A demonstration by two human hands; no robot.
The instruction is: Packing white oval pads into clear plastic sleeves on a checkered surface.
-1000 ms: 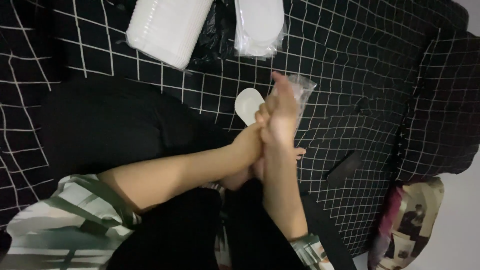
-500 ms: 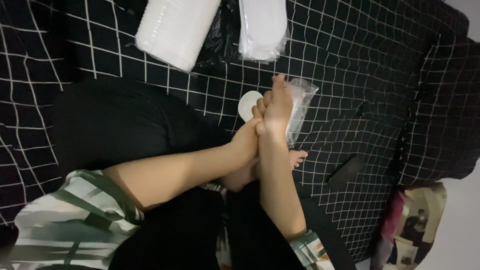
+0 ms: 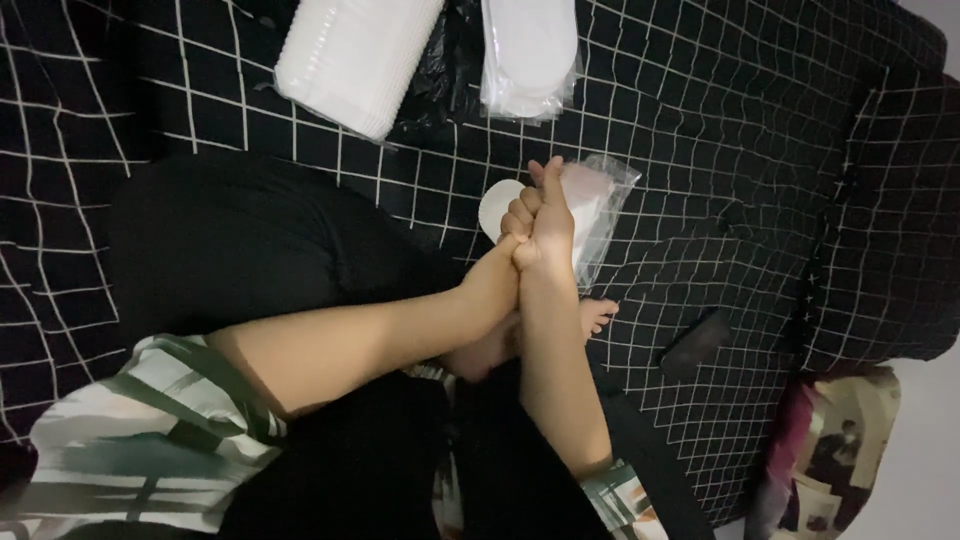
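Note:
My two hands meet over the black grid-patterned bedsheet [image 3: 700, 150]. My left hand [image 3: 508, 250], its arm coming in from the left, is curled against the right one, its fingers beside a white round disc [image 3: 493, 205]. My right hand [image 3: 550, 215], reaching up from below, is closed with the thumb pointing up and grips a clear plastic bag [image 3: 605, 195] that has something white inside. Whether the left hand actually holds the disc is hidden by the fingers.
A stack of white plastic containers [image 3: 355, 55] and a clear pack of white oval lids [image 3: 528, 50] lie at the top, with black plastic [image 3: 450, 70] between them. My bent knee in black trousers [image 3: 250, 240] is at left and a bare foot [image 3: 597, 315] below. A dark flat device [image 3: 695, 345] and a colourful cushion [image 3: 840, 450] lie at right.
My right hand's fingers, stretched out a second ago, have closed into a fist on the clear bag. More of the bag now shows to the right of the hand.

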